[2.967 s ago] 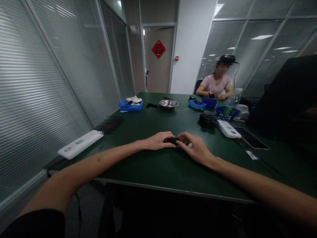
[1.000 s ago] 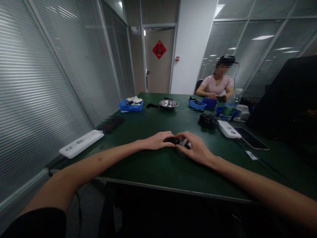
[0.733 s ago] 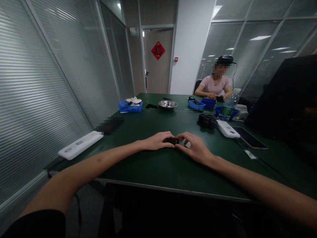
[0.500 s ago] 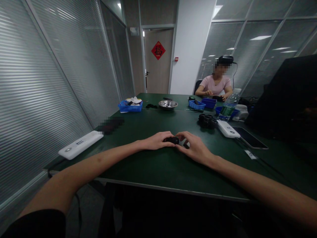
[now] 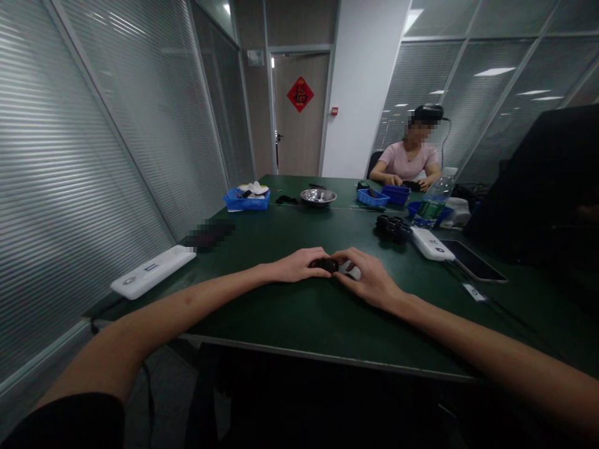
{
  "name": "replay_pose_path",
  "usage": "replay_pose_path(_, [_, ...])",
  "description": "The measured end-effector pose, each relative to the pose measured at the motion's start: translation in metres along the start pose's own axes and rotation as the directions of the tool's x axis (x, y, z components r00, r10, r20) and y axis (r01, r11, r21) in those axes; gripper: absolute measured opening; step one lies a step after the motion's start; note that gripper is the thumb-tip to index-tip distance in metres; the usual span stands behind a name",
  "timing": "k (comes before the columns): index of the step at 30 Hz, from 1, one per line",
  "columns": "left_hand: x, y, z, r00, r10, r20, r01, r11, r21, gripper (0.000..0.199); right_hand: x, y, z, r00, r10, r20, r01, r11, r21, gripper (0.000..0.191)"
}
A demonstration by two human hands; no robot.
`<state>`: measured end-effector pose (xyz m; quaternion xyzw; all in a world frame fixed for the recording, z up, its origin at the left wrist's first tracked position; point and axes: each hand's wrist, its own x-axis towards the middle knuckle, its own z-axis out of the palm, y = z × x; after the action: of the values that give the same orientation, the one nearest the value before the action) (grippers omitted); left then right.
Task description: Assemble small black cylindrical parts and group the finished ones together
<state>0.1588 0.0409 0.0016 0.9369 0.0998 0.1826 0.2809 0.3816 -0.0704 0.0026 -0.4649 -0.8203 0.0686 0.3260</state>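
Near the middle of the dark green table [image 5: 290,312], my left hand [image 5: 303,264] is closed around a small black object [image 5: 329,265]. My right hand [image 5: 367,274] meets it from the right, thumb and index fingertips at the object's right end. Inside the curve of my right hand a light grey or white piece [image 5: 352,270] shows; whether the fingers grip it is hard to tell. Both forearms reach in over the table's front edge.
Farther back are a blue basket [image 5: 247,200], a metal bowl [image 5: 318,197] and small blue trays [image 5: 372,197]. Rightward lie black rings [image 5: 393,228], a bottle [image 5: 433,202], a white power bank [image 5: 431,244] and a tablet [image 5: 472,260]. Another power bank [image 5: 153,272] lies left. A person [image 5: 409,159] sits opposite.
Both my hands stay in nearly the same place, still at the black object. Slightly more of the pale piece shows by my right hand. The person opposite has lowered a hand toward the table.
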Motion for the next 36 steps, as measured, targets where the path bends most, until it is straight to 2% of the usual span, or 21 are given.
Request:
replay_pose_path(6, [-0.001, -0.0026, -0.0004, 1.0, 0.018, 0.011, -0.018, 1.0, 0.019, 0.033, 0.0009, 0.0026, 0.0017, 0.998, 0.07, -0.001, -0.07, 0.998, 0.0, 0.024])
replay_pose_path(13, [-0.0009, -0.0014, -0.0004, 1.0, 0.029, -0.004, -0.028, 0.999, 0.02, 0.035, 0.0007, -0.0014, -0.0026, 1.0, -0.014, 0.012, 0.014, 0.999, 0.034, 0.025])
replay_pose_path(20, [-0.0012, -0.0039, -0.0002, 0.999, 0.036, 0.01, -0.036, 0.999, 0.019, 0.034, 0.0018, -0.0013, -0.0017, 0.995, 0.093, 0.028, -0.093, 0.996, -0.005, 0.022])
replay_pose_path(28, [-0.0004, -0.0023, 0.0004, 1.0, 0.031, -0.004, -0.031, 0.999, 0.031, 0.033, 0.0, 0.0013, -0.001, 1.0, -0.025, 0.013, 0.025, 1.0, -0.013, 0.026])
replay_pose_path(33, [-0.0008, 0.0, -0.0008, 1.0, 0.017, 0.009, -0.017, 0.999, 0.032, 0.033, 0.0007, 0.0023, 0.0005, 0.996, 0.085, 0.02, -0.084, 0.996, -0.025, 0.024])
replay_pose_path(36, [-0.0011, -0.0005, -0.0006, 1.0, 0.025, 0.014, -0.026, 0.999, 0.037, 0.035, 0.0009, 0.002, -0.0004, 0.995, 0.094, 0.042, -0.093, 0.996, -0.017, 0.022])
